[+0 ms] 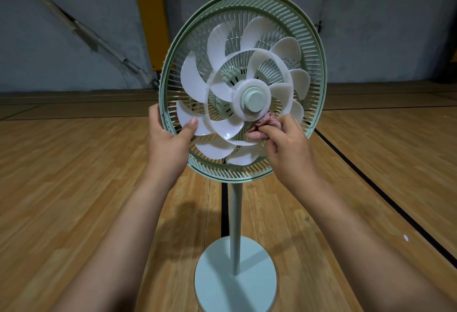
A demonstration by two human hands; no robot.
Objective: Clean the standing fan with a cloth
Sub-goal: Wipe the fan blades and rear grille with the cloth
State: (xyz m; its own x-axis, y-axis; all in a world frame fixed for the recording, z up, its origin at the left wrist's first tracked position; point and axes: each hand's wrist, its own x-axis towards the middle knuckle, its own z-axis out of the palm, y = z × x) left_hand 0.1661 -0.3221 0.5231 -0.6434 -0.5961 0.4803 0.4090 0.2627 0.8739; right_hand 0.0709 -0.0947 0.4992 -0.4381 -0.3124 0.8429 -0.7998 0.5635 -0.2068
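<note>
Standing fan [243, 89], pale green, straight ahead of me on a wooden floor [74, 175] marked with black lines. Its round base [235, 274] sits flat on the floor between my forearms, and a slim pole [236, 213] rises from it to the fan head, which is at hand level and tilted slightly back.

The white blades [193, 82] are exposed, curved like petals in two overlapping rings around a green hub cap [254, 103]. Behind them is the slatted green guard [296, 25], a wide circular rim.

My left grip [168, 143] holds the guard at its lower left edge. The fingers wrap behind the rim, and the thumb lies across the front with its tip touching the end of one blade.

My right grip [286, 148] is narrow, fingertips pinched on a bunched pink cloth [259, 128]. The cloth is pressed against the blades just below and to the right of the hub cap, touching the white hub ring.

Beyond the fan is a grey wall [371, 27]. A yellow panel [150, 27] stands upright against it, partly hidden by the guard, and a grey bar [74, 25] slants down across it on the left.
</note>
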